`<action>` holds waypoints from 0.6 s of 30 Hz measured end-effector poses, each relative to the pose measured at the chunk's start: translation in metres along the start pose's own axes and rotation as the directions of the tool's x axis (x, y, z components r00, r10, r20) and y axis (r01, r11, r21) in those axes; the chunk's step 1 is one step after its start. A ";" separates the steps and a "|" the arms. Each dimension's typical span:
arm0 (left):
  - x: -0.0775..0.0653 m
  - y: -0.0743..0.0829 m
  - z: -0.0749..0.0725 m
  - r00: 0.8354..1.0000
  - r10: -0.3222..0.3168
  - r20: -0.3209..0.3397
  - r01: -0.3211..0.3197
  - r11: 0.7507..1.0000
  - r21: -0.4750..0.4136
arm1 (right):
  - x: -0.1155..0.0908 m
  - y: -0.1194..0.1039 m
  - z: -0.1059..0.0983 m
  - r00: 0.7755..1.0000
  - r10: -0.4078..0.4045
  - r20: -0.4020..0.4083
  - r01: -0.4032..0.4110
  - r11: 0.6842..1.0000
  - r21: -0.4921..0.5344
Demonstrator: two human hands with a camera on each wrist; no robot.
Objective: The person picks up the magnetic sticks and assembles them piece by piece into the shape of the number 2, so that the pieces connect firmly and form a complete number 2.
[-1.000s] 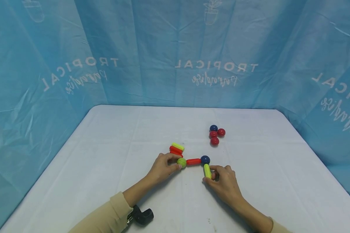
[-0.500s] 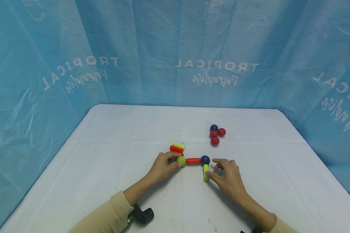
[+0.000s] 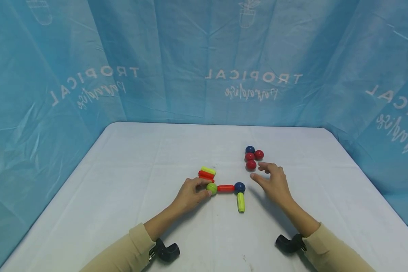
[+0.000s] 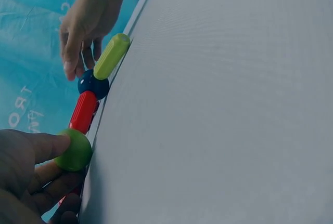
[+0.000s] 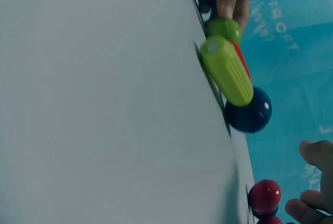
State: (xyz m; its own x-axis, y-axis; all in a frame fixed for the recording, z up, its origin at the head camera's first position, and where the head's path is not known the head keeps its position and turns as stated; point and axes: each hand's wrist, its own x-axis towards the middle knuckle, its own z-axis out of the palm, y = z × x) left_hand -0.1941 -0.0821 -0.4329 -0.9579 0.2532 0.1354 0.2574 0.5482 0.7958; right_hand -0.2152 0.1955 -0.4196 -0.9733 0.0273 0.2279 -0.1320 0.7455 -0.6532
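Observation:
My left hand [image 3: 190,194] pinches a green ball [image 3: 212,188] between thumb and fingers at the middle of the table. From that ball a red rod [image 3: 226,188] runs right to a dark blue ball [image 3: 239,187]. A yellow-green ribbed rod [image 3: 240,202] extends from the blue ball toward the front edge. My right hand [image 3: 273,183] holds nothing; its thumb and fingers are spread apart, close to the nearest red ball [image 3: 251,165]. In the right wrist view this red ball [image 5: 264,197] lies beside the fingertips.
Behind my left fingers lie a yellow-green rod [image 3: 208,171] and red rods [image 3: 206,175], partly covered by the hand. Farther back, another blue ball [image 3: 249,150] and more red balls [image 3: 259,154] sit clustered. A blue printed curtain [image 3: 204,64] surrounds the white table [image 3: 149,151].
My right hand has let go of the yellow-green rod joined to the blue ball and moved back and right, up to the red balls. My left hand stays on the green ball.

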 end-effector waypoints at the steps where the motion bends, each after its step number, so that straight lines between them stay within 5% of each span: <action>1: 0.000 0.000 0.000 1.000 -0.003 0.001 0.003 1.000 0.000 | 0.004 0.001 0.000 1.000 0.009 0.004 -0.009 1.000 0.002; 18: 0.000 0.002 -0.001 0.999 -0.039 0.005 0.039 0.999 -0.019 | 0.043 0.018 0.018 0.995 0.089 0.035 -0.086 0.994 -0.066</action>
State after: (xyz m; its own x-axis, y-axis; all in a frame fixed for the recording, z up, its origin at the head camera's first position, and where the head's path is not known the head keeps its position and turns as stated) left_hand -0.1933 -0.0815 -0.4307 -0.9665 0.2359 0.1016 0.2176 0.5422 0.8116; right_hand -0.2632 0.1977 -0.4346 -0.9871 0.0702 0.1441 -0.0350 0.7826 -0.6215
